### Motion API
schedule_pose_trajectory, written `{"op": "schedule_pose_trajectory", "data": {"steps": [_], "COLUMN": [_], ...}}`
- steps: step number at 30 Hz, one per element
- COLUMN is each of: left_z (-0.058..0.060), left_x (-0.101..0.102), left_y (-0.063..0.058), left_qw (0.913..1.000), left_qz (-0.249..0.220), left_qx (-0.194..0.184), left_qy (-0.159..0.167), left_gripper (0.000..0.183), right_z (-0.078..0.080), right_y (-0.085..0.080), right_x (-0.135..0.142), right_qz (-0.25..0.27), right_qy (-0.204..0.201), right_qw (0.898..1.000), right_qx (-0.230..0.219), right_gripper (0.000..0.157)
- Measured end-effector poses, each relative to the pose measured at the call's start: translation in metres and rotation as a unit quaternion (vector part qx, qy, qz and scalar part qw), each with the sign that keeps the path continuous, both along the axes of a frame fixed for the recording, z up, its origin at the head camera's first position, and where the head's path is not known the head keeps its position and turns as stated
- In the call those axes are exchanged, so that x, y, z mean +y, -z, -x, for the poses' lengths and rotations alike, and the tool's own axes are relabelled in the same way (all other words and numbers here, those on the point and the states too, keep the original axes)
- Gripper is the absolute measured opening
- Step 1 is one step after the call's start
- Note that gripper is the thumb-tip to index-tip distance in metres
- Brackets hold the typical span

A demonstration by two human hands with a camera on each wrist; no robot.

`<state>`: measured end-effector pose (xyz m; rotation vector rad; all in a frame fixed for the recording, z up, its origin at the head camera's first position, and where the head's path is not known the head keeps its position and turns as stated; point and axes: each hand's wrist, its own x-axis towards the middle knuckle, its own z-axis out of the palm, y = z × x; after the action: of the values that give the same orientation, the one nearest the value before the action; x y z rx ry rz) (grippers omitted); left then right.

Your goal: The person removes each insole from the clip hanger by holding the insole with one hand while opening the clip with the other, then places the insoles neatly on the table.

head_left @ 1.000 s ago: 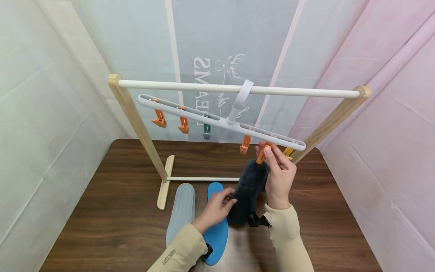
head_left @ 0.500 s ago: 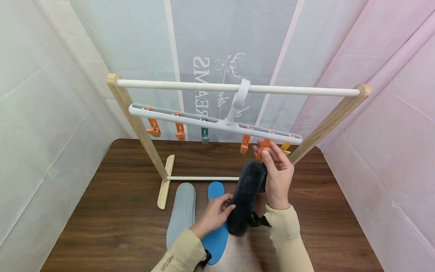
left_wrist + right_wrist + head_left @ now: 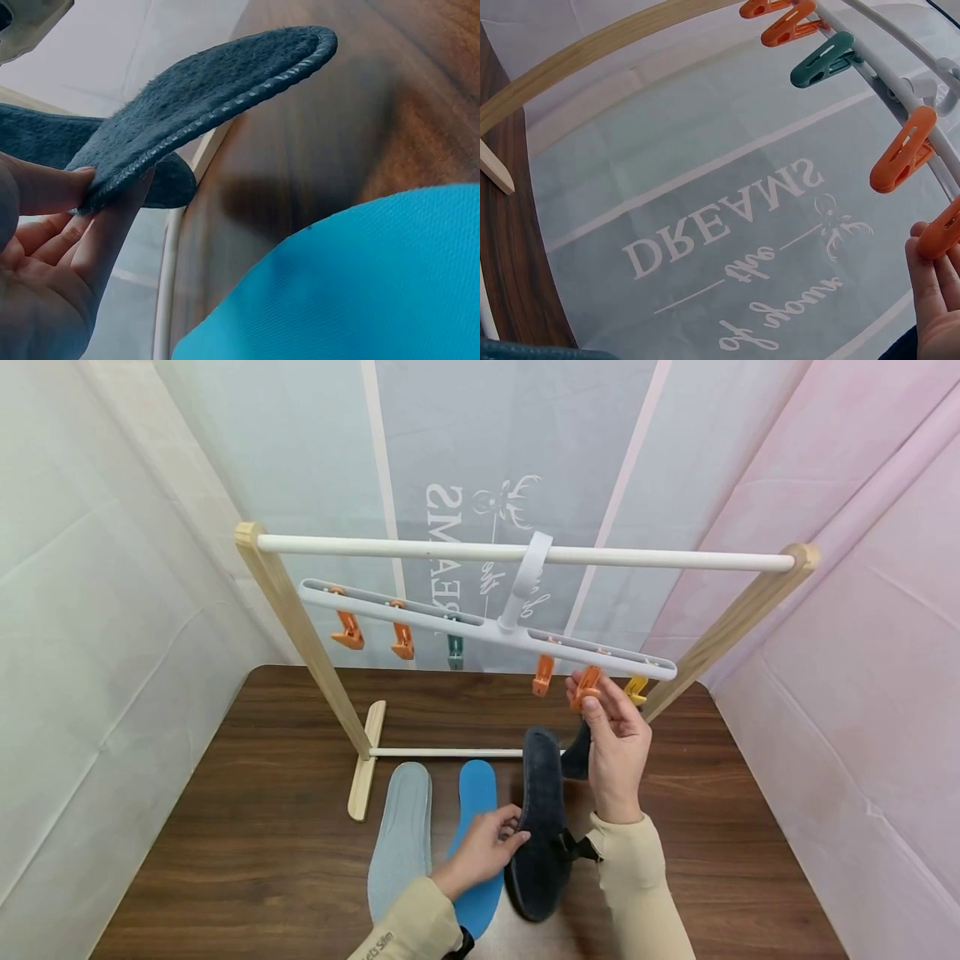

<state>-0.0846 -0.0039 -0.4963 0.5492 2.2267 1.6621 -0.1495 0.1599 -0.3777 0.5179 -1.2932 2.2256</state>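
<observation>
My left hand [image 3: 483, 843] pinches the side edge of a dark fuzzy insole [image 3: 542, 827] between thumb and fingers. In the left wrist view that insole [image 3: 202, 97] shows a stitched rim, its far end free. My right hand [image 3: 618, 743] pinches an orange clip [image 3: 585, 687] hanging from the white clip hanger [image 3: 442, 620]; the insole's top lies below this clip, apart from it. A second dark insole [image 3: 577, 752] hangs behind, near the yellow clip [image 3: 636, 687], partly hidden by my right hand. In the right wrist view my fingers [image 3: 926, 285] lie against the orange clip [image 3: 941, 232].
The hanger hooks over the white rod [image 3: 390, 548] of a wooden rack [image 3: 300, 635]. More orange clips [image 3: 402, 639] and a green clip [image 3: 455, 647] hang along it. A grey insole [image 3: 401, 835] and a blue insole [image 3: 480, 793] lie on the brown table [image 3: 247, 860].
The dark insole has come down from the orange clip toward me, with my left hand moving down and slightly right. The hanger has swung a little; my right hand stays on the clip.
</observation>
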Motion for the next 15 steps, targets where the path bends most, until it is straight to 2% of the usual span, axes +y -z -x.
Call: {"op": "schedule_pose_trajectory", "data": {"steps": [15], "left_z": [0.001], "left_x": [0.006], "left_y": [0.011], "left_qw": [0.9989], "left_qz": [-0.004], "left_qx": [-0.046], "left_qy": [0.011], "left_gripper": [0.017], "right_z": [-0.005], "right_y": [0.003], "right_x": [0.004], "right_qz": [-0.009], "right_qy": [-0.003], "right_qw": [1.0], "right_qx": [-0.013], "right_gripper": [0.036]}}
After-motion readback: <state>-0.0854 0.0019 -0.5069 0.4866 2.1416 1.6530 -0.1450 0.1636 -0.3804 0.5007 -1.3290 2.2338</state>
